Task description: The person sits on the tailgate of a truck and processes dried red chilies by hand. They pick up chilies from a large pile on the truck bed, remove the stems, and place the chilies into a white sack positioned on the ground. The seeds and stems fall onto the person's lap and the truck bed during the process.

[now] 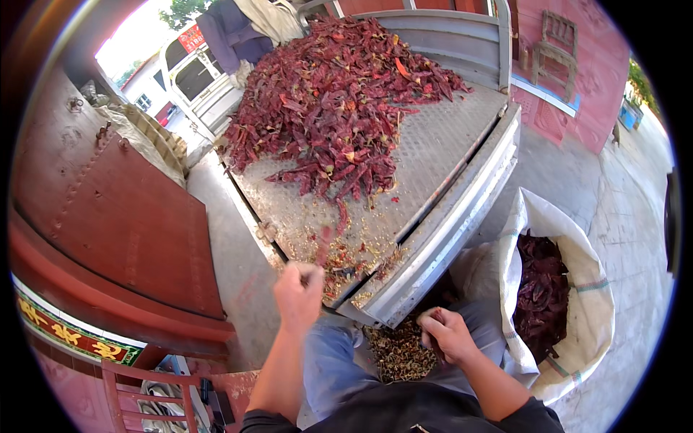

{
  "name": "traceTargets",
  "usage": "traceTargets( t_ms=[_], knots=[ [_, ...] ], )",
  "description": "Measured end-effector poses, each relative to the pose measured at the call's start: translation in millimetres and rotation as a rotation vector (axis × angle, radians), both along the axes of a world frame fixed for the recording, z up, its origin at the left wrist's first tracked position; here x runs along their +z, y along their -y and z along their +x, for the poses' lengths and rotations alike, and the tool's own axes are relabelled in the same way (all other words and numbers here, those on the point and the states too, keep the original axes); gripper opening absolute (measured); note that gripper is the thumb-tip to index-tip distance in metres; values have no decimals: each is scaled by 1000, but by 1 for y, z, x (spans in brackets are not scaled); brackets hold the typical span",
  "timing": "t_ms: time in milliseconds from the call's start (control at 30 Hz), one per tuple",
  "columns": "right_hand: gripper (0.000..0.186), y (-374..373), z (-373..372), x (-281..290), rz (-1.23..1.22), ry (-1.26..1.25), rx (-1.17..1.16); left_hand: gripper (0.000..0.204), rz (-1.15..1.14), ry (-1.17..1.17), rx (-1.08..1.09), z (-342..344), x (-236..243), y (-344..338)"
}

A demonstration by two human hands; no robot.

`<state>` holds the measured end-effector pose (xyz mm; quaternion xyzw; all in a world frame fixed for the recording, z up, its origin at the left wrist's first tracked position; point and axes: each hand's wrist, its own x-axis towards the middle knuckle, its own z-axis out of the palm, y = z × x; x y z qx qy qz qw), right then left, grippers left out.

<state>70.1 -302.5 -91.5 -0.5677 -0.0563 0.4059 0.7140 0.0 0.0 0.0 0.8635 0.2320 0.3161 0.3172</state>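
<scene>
My left hand [298,294] is closed over the near corner of the truck bed, pinching one end of a dried red chili pepper [324,244] that points up and away, blurred. Lower down, by my right knee, my right hand [449,335] is curled closed. A bit of dark red shows at its fingers, probably chili, mostly hidden by them. Ahead lies a big heap of dried red chili peppers [325,101] on the metal truck bed [440,133]. Seeds and scraps [346,252] litter the bed's near end. Between my legs is a pile of stems and seeds [401,351].
To my right stands an open white woven sack [588,303] holding dark red chili pods [540,296]. The bed's lowered side panel [455,238] runs along the right. A dark red metal door [123,209] is at left, a red chair [148,397] at lower left.
</scene>
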Motion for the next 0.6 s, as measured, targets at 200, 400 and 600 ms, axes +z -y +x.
traceTargets(
  t_ms=[200, 400, 600],
  knots=[
    [21, -58, 8, 43, 230, 6, -12, 17, 57, 49, -511, -39, -49, 92],
    [17, -33, 18, 45, 90, 173, 236, 11, -832, 139, -467, -16, -41, 93],
    [24, -24, 4, 50, -17, 361, 343, 9, -223, -27, -597, -14, -44, 78]
  ],
)
